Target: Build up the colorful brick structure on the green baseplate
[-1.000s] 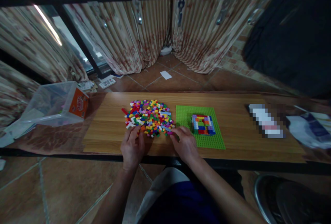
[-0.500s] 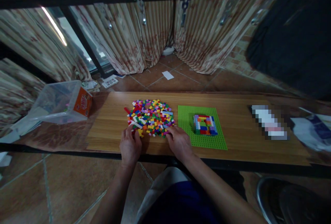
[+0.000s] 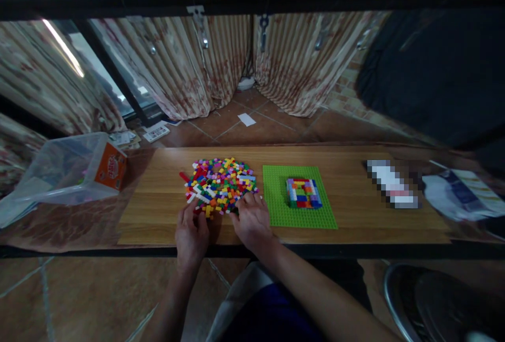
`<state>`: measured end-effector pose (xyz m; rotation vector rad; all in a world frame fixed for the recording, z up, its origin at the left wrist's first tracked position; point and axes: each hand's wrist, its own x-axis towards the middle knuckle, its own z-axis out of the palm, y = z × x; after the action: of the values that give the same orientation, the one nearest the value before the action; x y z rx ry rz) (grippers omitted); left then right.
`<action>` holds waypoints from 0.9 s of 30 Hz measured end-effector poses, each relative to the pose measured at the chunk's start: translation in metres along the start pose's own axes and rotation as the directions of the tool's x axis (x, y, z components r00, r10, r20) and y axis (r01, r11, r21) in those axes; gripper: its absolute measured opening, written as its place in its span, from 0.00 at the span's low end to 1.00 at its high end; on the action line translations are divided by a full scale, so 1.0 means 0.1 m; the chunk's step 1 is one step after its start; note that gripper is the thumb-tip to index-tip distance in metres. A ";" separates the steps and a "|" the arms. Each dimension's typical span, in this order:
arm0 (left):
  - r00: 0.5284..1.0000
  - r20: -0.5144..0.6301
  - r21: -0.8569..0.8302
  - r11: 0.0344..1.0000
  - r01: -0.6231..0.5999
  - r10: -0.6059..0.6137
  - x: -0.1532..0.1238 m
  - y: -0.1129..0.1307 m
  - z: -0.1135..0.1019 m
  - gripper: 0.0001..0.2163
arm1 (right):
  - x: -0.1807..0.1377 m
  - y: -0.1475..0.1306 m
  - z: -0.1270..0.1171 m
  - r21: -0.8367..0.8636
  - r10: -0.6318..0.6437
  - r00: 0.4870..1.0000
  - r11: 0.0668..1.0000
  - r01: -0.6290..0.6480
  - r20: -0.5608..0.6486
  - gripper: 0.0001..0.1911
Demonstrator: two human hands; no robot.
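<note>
While the left hand curls at the near-left edge of the brick pile, the right hand bends over its near-right side — fingertips partly hidden, so whether either grip pinches anything I cannot tell. Rightward on the counter — nearer the right hand — a brick frame sits on a green baseplate.

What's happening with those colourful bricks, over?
Left hand and right hand at near edge of loose brick pile; grip unclear. Square brick build on green baseplate, neither hand touching it. Plastic bin far left, out of the way.
</note>
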<state>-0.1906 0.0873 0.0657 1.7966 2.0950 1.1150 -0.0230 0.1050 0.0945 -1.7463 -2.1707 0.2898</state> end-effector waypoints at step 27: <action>0.969 0.179 0.147 0.970 -0.196 0.169 0.81 0.05 0.17 0.15 | -0.29 0.42 -0.10 0.847 0.221 0.975 0.511 -0.147 0.036 0.12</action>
<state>-0.1983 0.1672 0.0839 2.1157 2.0085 0.8181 0.0244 0.0860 0.0841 -1.3190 -1.3335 1.1116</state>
